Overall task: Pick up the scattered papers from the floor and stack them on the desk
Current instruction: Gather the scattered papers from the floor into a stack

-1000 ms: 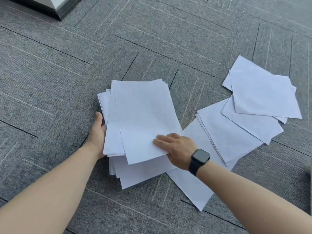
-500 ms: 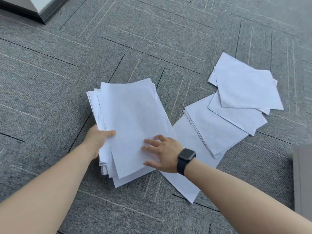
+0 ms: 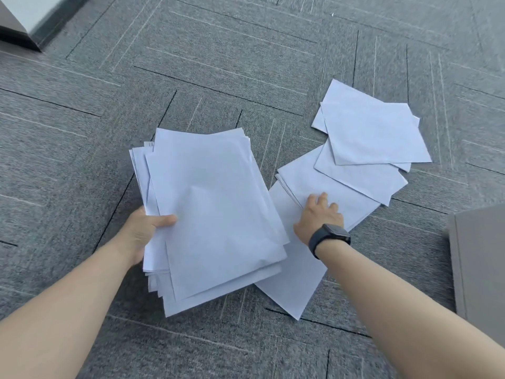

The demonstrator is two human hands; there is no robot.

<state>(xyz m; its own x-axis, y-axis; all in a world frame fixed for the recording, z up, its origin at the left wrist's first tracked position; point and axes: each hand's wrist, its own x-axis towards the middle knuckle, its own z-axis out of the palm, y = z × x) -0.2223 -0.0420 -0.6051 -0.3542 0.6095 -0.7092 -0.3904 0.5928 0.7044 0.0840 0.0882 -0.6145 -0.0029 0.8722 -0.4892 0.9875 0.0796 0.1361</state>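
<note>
A loose stack of white papers is held at its left edge by my left hand, thumb on top, fingers under it. To its right, several white sheets lie fanned and overlapping on the grey carpet, the farthest ones at the upper right. One long sheet lies partly under the stack. My right hand, with a black watch on the wrist, rests flat with fingers spread on the nearest fanned sheet.
Grey carpet tiles cover the floor. A grey flat panel or furniture edge juts in at the right. A dark base with a pale surface sits in the top left corner.
My left hand closed on the stack's edge and lifted it. My right hand left the stack and moved right onto the fanned sheets.
</note>
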